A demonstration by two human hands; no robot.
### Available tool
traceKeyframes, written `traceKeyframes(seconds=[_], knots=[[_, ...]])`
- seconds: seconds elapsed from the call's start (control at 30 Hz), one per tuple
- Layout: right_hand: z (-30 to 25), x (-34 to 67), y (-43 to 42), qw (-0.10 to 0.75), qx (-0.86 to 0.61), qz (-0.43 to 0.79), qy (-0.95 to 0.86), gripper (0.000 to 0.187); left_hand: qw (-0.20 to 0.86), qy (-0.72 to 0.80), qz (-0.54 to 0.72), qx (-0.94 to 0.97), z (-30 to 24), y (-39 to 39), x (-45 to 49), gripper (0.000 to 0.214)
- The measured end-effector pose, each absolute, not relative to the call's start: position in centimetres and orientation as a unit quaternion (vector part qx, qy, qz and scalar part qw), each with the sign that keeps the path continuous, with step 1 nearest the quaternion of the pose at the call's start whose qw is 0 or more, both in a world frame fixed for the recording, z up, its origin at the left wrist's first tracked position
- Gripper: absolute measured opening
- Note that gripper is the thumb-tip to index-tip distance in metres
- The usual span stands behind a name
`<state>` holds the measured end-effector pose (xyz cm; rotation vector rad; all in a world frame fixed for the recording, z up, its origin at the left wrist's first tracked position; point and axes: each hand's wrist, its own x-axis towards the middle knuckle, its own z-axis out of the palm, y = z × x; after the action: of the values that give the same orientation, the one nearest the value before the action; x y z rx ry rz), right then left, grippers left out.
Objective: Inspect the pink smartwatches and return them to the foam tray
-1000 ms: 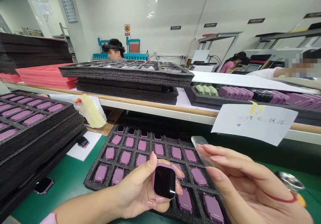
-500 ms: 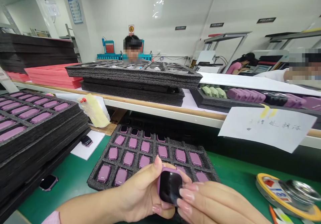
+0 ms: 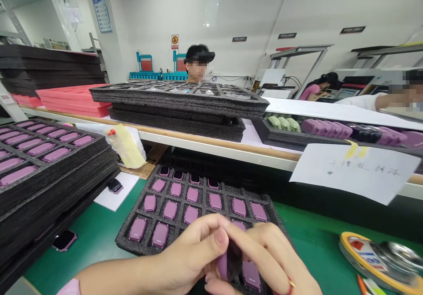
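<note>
A purple smartwatch body [image 3: 223,265] with a dark glass face is tilted sideways between my two hands. My left hand [image 3: 190,251] is closed round it, thumb up near its top edge. My right hand [image 3: 269,248] has its fingers bent over the upper and right side, touching the watch; its fingertips are partly hidden. Under and behind my hands lies a black foam tray [image 3: 127,240] with several purple watch bodies in its pockets, most back side up. The back row shows dark screens.
Stacked foam trays [image 3: 99,171] with purple watch bodies stand at left. One loose watch [image 3: 64,240] lies on the green mat, another on white paper [image 3: 116,193]. A tape roll [image 3: 366,259] is at right. A shelf edge [image 3: 211,147] crosses ahead; co-workers sit beyond.
The watch has turned from facing me to edge-on. My right hand has moved from the screen's right side up and over the watch. The co-worker opposite has shifted right.
</note>
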<state>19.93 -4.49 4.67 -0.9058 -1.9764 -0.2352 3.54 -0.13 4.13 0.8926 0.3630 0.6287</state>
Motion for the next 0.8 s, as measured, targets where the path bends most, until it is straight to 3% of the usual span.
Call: traceKeyframes(seconds=[0.07,0.17,0.43,0.53,0.6,0.8], knots=[[4.8,20.1,-4.1,0.465,-0.368,-0.033,-0.805,0.051,0.844,0.19,0.296,0.406,4.0,-0.2,3.7,0.06],[5.0,20.5,-4.1,0.467,-0.378,0.014,-0.799,0.054,0.869,0.199,0.289,0.348,4.2,-0.1,3.8,0.061],[5.8,20.7,-3.7,0.455,-0.36,-0.019,-0.814,0.047,0.87,0.219,0.278,0.343,4.5,0.1,3.8,0.061],[4.7,23.3,-1.7,0.434,-0.453,-0.012,-0.779,0.038,0.873,0.247,0.279,0.314,4.0,0.2,4.1,0.057],[3.0,26.1,0.6,0.404,-0.589,0.02,-0.7,0.035,0.867,0.271,0.26,0.329,3.6,0.0,4.2,0.053],[-3.6,33.1,6.8,0.296,-0.696,0.036,-0.653,0.036,0.828,0.277,0.069,0.483,1.8,-1.3,4.4,0.044]])
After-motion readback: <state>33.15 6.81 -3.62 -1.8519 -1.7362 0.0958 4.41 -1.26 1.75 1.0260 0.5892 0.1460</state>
